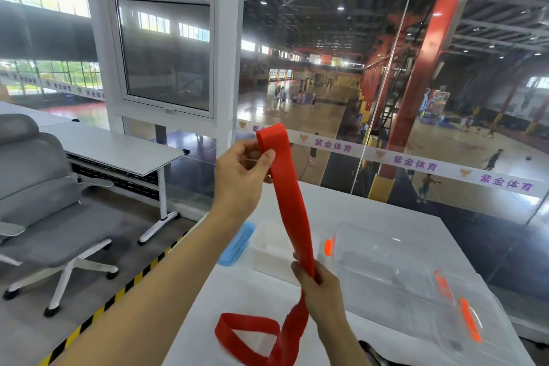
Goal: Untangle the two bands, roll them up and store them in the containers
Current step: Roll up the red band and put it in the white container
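Holding the red band [292, 211] taut: left hand [242, 171] pinches its top fold, raised high above the white table [386, 217]; right hand [319, 279] grips it lower, just above the table. Slack loops on the table. Containers [395, 273] beyond the right hand. Keep it flat, untwisted before rolling.

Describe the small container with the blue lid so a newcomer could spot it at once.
Start at the white table by the glass wall. At its left edge, behind the raised red band, sits a small frosted container, its blue lid lying beside it. The larger clear container to its right has orange clips instead.
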